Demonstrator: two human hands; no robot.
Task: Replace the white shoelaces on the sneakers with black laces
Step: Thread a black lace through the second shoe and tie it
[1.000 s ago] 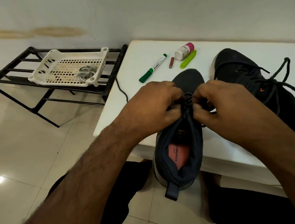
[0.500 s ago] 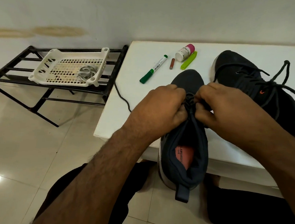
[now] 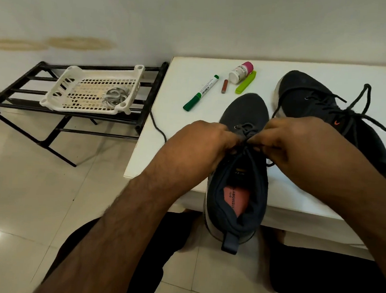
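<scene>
Overhanging the white table (image 3: 286,68) edge, the dark sneaker (image 3: 244,113) showed a pink insole; its black lace (image 3: 246,129) was pinched by left hand (image 3: 201,144) and right hand (image 3: 298,143).

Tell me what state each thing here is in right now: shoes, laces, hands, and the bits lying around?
Near sneaker: heel overhanging the table edge, black lace partly threaded.
Far sneaker: on the table, black lace in, ends loose.
Left hand: pinching the near sneaker's lace.
Right hand: pinching the same lace.
Green marker: lying flat, capped.
Small bottle: on its side, pink cap on.
White basket: on the rack, holding pale coiled laces.
</scene>
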